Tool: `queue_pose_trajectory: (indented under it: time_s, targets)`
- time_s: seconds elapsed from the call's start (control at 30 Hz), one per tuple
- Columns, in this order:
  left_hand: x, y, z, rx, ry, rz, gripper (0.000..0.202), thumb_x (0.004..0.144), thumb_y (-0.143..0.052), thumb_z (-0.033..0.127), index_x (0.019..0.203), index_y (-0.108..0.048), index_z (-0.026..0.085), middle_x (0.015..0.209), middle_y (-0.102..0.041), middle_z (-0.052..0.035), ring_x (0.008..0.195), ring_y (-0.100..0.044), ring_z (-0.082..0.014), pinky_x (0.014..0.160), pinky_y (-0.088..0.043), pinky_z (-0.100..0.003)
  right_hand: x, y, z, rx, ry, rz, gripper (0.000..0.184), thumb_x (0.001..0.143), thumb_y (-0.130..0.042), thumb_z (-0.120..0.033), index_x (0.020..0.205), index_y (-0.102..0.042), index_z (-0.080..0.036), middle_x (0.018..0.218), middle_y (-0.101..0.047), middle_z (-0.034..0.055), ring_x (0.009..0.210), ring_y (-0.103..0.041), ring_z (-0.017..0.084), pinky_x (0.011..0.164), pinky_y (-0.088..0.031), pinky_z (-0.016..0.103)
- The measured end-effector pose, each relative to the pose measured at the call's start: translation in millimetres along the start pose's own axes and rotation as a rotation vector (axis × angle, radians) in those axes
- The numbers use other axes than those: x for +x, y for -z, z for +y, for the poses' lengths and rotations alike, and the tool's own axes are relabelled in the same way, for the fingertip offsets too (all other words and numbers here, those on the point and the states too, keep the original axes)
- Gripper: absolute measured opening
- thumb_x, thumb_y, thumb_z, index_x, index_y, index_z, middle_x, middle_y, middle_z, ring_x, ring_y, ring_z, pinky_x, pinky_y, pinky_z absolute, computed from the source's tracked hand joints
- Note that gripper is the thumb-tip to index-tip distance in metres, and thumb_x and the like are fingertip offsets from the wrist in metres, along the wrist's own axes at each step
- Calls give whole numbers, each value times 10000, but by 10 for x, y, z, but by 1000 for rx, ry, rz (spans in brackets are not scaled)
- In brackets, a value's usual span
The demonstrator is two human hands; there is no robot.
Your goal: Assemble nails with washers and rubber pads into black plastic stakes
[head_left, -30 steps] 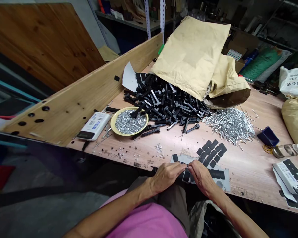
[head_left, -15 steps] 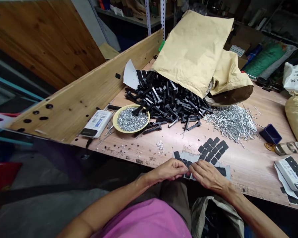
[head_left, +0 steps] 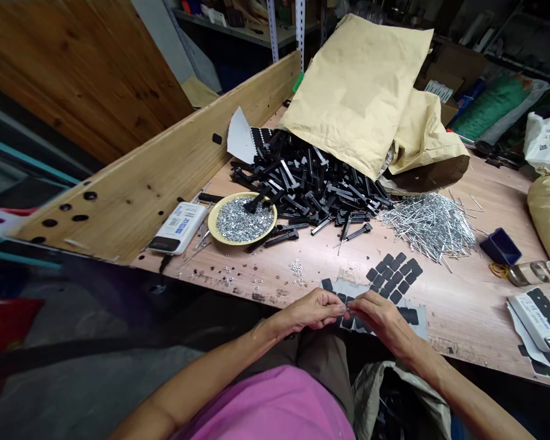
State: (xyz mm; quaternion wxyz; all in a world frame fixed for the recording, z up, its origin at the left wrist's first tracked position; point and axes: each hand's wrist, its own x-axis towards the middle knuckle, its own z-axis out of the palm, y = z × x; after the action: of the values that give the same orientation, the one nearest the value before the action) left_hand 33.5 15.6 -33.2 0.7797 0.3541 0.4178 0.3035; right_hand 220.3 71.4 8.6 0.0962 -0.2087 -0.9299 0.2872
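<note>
At the table's front edge, my left hand [head_left: 319,309] and my right hand [head_left: 376,313] meet with fingertips pinched together. Whatever lies between the fingers is too small to make out. Beneath them is a grey backing sheet [head_left: 419,310] with black rounded pads. More black pads [head_left: 388,275] are laid out in rows just beyond the right hand. A few small metal nuts or washers [head_left: 297,269] lie loose to the left of the sheet. Farther back stand a yellow bowl [head_left: 214,227] of small metal pieces and a heap of thin metal pins [head_left: 433,229].
A pile of black plastic parts [head_left: 316,183] spills from a large paper sack [head_left: 357,91]. A white device [head_left: 179,227] sits left of the bowl. On the right are a dark blue box [head_left: 501,247] and a glass jar [head_left: 531,273]. An open bag [head_left: 366,391] stands below the edge.
My right hand's fingers have straightened slightly and shifted a little at the pinch point. The left hand stays nearly in place. The items on the table have not moved.
</note>
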Motion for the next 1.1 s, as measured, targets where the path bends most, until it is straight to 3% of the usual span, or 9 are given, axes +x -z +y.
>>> queue_pose_trajectory:
  time_s: [0.27, 0.4, 0.47, 0.57, 0.63, 0.73, 0.87, 1.0, 1.1]
  targets:
    - [14, -23, -17, 8, -47, 37, 552, 611, -617, 667, 698, -581, 123, 466, -377, 91, 387, -224, -18, 386, -134, -186, 10, -38, 20, -103, 18, 76, 404, 985, -262, -334, 827, -600, -179, 712, -575, 41, 633, -538, 128, 565, -441, 228]
    - [20, -70, -56, 138, -203, 90, 483, 715, -557, 612, 676, -595, 132, 470, -401, 70, 412, -296, -42, 419, -239, -193, 22, -130, 34, -313, 73, 193, 471, 991, -246, -317, 649, -541, -183, 580, -532, 27, 545, -465, 133, 533, -363, 252]
    - [19, -115, -73, 290, -342, 178, 406, 782, -540, 520, 669, -625, 140, 516, -492, 30, 492, -410, -75, 497, -338, -208, 25, -189, 45, -331, 26, 237, 520, 993, -218, -327, 577, -501, -192, 511, -499, 13, 489, -437, 125, 504, -322, 253]
    - [42, -172, -98, 386, -481, 328, 295, 819, -548, 409, 724, -671, 158, 696, -640, -28, 668, -539, -129, 655, -426, -241, 12, -228, 59, -243, -184, 271, 608, 986, -138, -407, 524, -476, -201, 435, -445, -7, 401, -392, 111, 437, -253, 250]
    - [87, -185, -107, 253, -464, 396, 281, 808, -570, 411, 771, -681, 156, 768, -656, -38, 680, -556, -131, 656, -440, -246, -5, -211, 71, -149, -361, 293, 633, 967, -121, -478, 530, -488, -204, 441, -463, -5, 400, -411, 115, 427, -250, 244]
    - [194, -184, -94, -176, -384, 412, 327, 708, -677, 466, 759, -680, 142, 858, -634, -45, 683, -554, -115, 621, -451, -236, -25, -203, 92, 105, -549, 356, 549, 930, -245, -543, 646, -564, -198, 567, -577, 11, 508, -523, 137, 482, -358, 234]
    - [355, -255, -69, -637, -348, 371, 384, 505, -841, 399, 764, -710, 147, 924, -631, -44, 823, -567, -120, 782, -437, -238, 0, -380, 96, 514, -554, 430, 401, 816, -496, -561, 847, -641, -189, 815, -671, 46, 783, -617, 188, 702, -474, 277]
    - [499, -389, -88, -762, -311, 403, 484, 484, -852, 394, 897, -720, 179, 822, -654, -31, 782, -569, -123, 780, -428, -258, 34, -564, 62, 724, -594, 540, 359, 783, -554, -537, 801, -638, -188, 772, -652, 24, 762, -589, 175, 723, -470, 280]
    - [592, -450, -95, -641, -351, 473, 408, 552, -812, 421, 859, -729, 166, 1006, -645, -78, 867, -575, -152, 776, -439, -259, -15, -538, 99, 738, -647, 560, 366, 805, -533, -528, 719, -610, -181, 679, -606, 1, 648, -543, 146, 626, -448, 258]
